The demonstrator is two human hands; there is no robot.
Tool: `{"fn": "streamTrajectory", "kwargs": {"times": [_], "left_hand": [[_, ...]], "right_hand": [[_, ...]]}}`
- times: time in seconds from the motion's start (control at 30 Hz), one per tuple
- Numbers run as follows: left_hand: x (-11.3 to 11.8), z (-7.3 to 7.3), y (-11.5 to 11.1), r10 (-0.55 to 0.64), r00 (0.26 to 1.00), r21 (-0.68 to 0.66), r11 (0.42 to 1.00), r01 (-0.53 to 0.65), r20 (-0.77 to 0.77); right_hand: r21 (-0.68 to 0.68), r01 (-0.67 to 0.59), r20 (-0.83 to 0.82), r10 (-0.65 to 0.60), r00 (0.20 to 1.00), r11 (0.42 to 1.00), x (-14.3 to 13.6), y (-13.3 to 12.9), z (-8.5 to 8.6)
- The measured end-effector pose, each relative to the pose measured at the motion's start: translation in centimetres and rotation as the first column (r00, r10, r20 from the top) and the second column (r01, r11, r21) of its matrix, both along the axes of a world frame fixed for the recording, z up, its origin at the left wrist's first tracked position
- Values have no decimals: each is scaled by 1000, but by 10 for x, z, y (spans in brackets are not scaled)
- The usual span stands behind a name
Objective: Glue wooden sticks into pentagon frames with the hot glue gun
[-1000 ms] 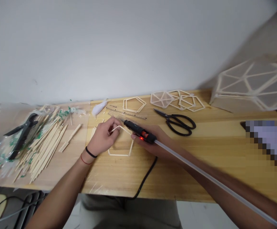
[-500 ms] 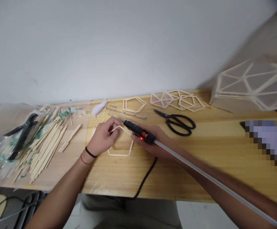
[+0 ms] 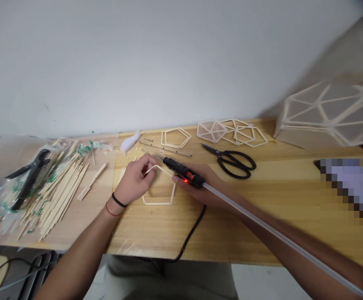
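Observation:
A pentagon frame of thin wooden sticks (image 3: 158, 203) is in front of me at mid-table. My left hand (image 3: 137, 173) pinches its upper left side between thumb and fingers. My right hand (image 3: 200, 183) is closed around a black glue gun (image 3: 181, 170), whose small red light is lit. A long translucent glue stick (image 3: 262, 227) runs out of its back end along my right forearm. The gun's nozzle points to the upper left, close to my left fingers and the frame's top corner. My right fingertips are by the frame's right side; whether they touch it I cannot tell.
Black scissors (image 3: 236, 160) lie right of the glue gun. Finished stick frames (image 3: 176, 137), a ruler (image 3: 165, 148) and a paneled polyhedron model (image 3: 328, 112) are along the wall. Loose wooden sticks (image 3: 64, 191) and a black cutter (image 3: 29, 179) are at left. A black cord (image 3: 192, 233) crosses the front edge.
Almost nothing differs. The lower part of the pentagon frame has shifted very slightly to the right, and the glue gun has moved a hair with it.

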State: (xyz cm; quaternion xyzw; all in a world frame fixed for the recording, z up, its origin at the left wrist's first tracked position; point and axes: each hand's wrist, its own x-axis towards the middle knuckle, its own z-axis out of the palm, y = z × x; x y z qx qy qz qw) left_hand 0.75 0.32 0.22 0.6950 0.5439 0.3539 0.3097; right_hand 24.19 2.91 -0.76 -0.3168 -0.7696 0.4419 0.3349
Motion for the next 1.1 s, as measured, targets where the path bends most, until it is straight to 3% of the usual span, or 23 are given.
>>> {"fn": "streamTrajectory", "kwargs": {"times": [1.1], "left_hand": [[1, 2, -1, 23, 1000, 5, 1000, -23, 12]], "right_hand": [[5, 7, 14, -7, 1000, 1000, 0, 1, 0]]}}
